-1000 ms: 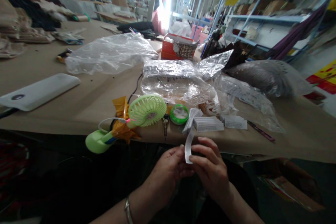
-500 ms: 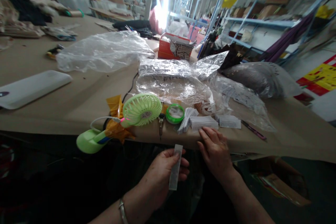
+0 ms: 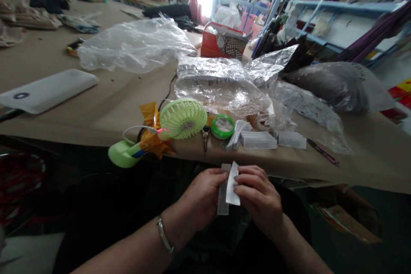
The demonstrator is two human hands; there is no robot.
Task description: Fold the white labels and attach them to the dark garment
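My left hand (image 3: 202, 197) pinches a translucent grey strip (image 3: 223, 190) upright, just below the near table edge. My right hand (image 3: 258, 199) holds a white paper strip (image 3: 233, 184) against it, and the fingers of both hands nearly meet. Beyond them, on the brown-paper table top (image 3: 80, 120), lie several paper slips in small stacks (image 3: 258, 140) and a folded bunch of strips (image 3: 237, 135). Left of these are a green ring of tape (image 3: 222, 126), a small metal key-like part (image 3: 205, 139) and a mint-green handheld fan (image 3: 183, 118) with amber tape on it.
Crumpled clear plastic bags (image 3: 218, 90) fill the table's middle, with a grey padded bag (image 3: 337, 85) to the right. A flat white slab (image 3: 48, 90) lies at left. A red box (image 3: 221, 45) stands behind, and blue shelving (image 3: 340, 21) runs along the right.
My right hand has lifted off the table edge and now holds a white strip against the grey strip. My left hand has risen slightly, closer to the table edge.
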